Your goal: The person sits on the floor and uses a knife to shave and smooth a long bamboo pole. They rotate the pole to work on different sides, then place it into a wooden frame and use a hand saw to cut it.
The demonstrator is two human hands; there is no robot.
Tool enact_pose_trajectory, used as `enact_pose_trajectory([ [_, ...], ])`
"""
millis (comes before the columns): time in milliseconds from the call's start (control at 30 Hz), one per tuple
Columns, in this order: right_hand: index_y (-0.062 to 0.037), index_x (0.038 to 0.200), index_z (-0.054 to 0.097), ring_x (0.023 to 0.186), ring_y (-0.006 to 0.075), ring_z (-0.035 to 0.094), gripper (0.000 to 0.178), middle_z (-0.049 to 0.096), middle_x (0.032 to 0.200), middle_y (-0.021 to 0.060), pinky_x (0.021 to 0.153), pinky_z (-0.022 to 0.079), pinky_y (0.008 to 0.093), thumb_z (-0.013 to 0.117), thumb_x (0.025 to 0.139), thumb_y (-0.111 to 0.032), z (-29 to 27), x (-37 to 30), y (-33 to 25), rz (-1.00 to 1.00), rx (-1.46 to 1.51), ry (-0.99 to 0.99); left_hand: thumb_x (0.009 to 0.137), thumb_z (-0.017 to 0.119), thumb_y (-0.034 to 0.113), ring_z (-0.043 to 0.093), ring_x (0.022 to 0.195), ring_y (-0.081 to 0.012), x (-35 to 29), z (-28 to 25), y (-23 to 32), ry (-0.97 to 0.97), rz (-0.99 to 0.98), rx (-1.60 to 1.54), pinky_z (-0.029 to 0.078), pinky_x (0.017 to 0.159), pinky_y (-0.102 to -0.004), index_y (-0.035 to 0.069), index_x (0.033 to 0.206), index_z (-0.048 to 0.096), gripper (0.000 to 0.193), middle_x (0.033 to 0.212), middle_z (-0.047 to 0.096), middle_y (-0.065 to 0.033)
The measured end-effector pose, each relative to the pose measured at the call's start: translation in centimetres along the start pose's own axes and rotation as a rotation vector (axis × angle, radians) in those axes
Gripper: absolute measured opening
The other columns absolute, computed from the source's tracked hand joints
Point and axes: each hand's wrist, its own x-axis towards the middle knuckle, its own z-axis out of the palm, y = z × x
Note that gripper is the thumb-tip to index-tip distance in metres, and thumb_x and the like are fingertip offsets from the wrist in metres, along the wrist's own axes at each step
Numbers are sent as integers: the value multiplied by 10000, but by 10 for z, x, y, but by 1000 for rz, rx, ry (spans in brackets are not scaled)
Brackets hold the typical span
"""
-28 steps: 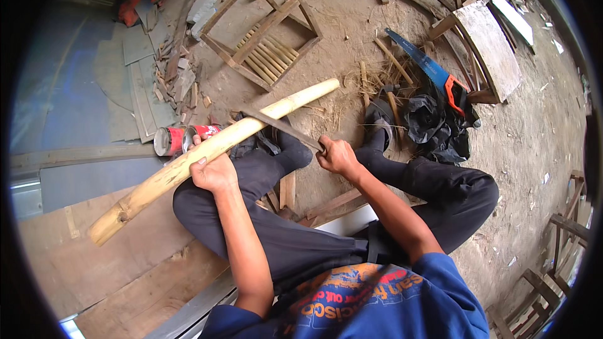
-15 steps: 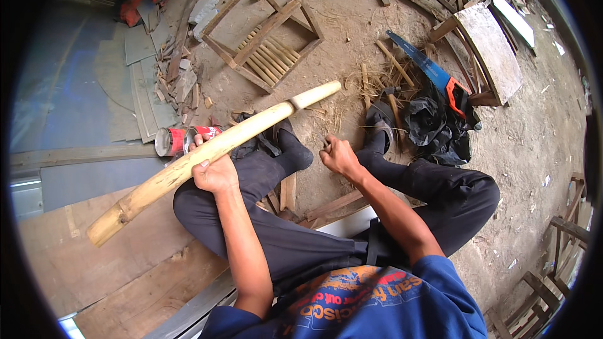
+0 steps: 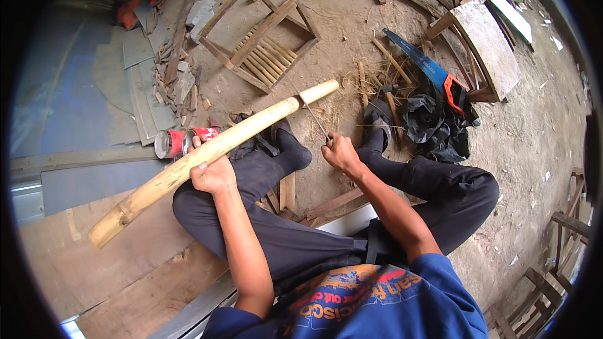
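My left hand [image 3: 213,174] wraps around a thick, pale bamboo pole [image 3: 217,147], which slants across my left thigh toward the far right. Near the pole's far end is a dark notch [image 3: 299,100]. A thin, straight metal tool [image 3: 315,118] crosses the pole at that notch. My right hand [image 3: 342,153] is closed around the near end of this tool; whether it is a file or a narrow blade I cannot tell. Red tins [image 3: 169,143] stand beyond my left hand.
A wooden frame [image 3: 242,59] lies ahead with several bamboo sticks [image 3: 267,58] inside. To the right, a blue handsaw [image 3: 418,59] with an orange handle rests by a black plastic bag [image 3: 436,127]. A curved-legged piece with a pale panel [image 3: 487,44] stands beyond. Wood scraps border the floor.
The thin metal tool now shows plainly across the notch, where before it was barely visible. My right hand has shifted slightly; my left hand and the bamboo pole stay nearly in place.
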Motion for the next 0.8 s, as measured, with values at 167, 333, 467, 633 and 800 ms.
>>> enact_pose_trajectory([
  [167,45,862,558,754,483,620,216,589,687,296,696,501,496,622,769,-140,-3,-10,-7,-90,-47,-28,592,580,175,463,1131,-259,-2,-4,1,-59,6,-7,387,1081,-513,66,928,585,353,1059,469,-82],
  [333,46,917,613,805,477,638,250,636,768,299,769,515,504,622,774,-159,-16,-12,-12,-9,-23,-135,596,576,164,501,1166,-275,-1,-14,0,-84,3,-50,377,1102,-536,63,1015,631,434,1126,525,-90],
  [467,33,838,530,731,480,612,210,585,674,275,694,495,494,621,769,-144,-5,-9,1,-83,-71,26,601,575,155,540,1181,-290,2,-16,-3,-102,-14,-91,367,1116,-556,61,1090,660,505,1179,577,-102],
  [633,51,838,551,718,482,615,214,591,687,292,677,502,499,621,771,-140,-19,-17,10,-155,-123,-98,607,563,147,558,1174,-298,-1,-19,0,-97,-14,-99,380,1109,-556,51,1088,677,503,1194,602,-118],
  [800,25,861,550,729,480,610,212,590,685,289,659,503,496,633,765,-145,-5,-7,30,-15,-19,31,623,558,149,557,1184,-304,2,-18,-3,-41,-7,-85,395,1101,-542,46,1069,684,476,1189,627,-130],
])
